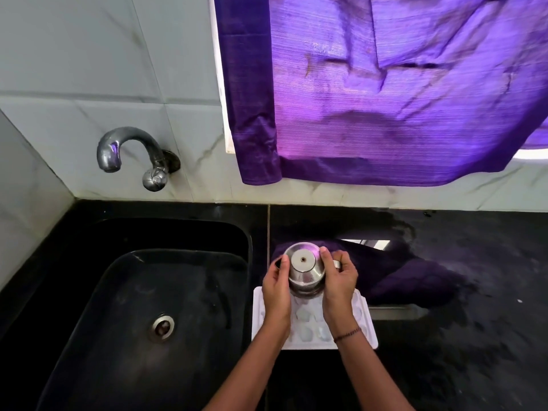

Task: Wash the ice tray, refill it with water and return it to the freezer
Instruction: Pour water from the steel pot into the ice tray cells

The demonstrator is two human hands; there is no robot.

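While both hands work over a white ice tray, a purple curtain (385,99) hangs on the wall far beyond them, the biggest thing in view. A black counter (474,351) spreads under and to the right of the hands. A black sink (89,307) lies just to their left, with a steel drain (162,327) in its floor; no standing water shows in it. A dark purple cloth (409,280) lies bunched on the counter just beyond and right of the hands.

The tray (257,321) sits flat on the counter beside the sink, directly under the wrists. Some cells show a pale, glassy sheen that may be water; how full they are cannot be told.

It looks like thin, light plastic, likely to flex. Once filled it would be heavier and quick to spill, and probably slick from wetting. Gripping the rim at both short ends and keeping it level seems safest.

A steel tap (130,149) juts from the wall, well off to the far left.

A small steel cup (302,268) is tipped over the tray's far end, its base facing up. No stream is visible. The left hand (277,289) grips its left side and the right hand (339,280) its right, fingers curled around it.
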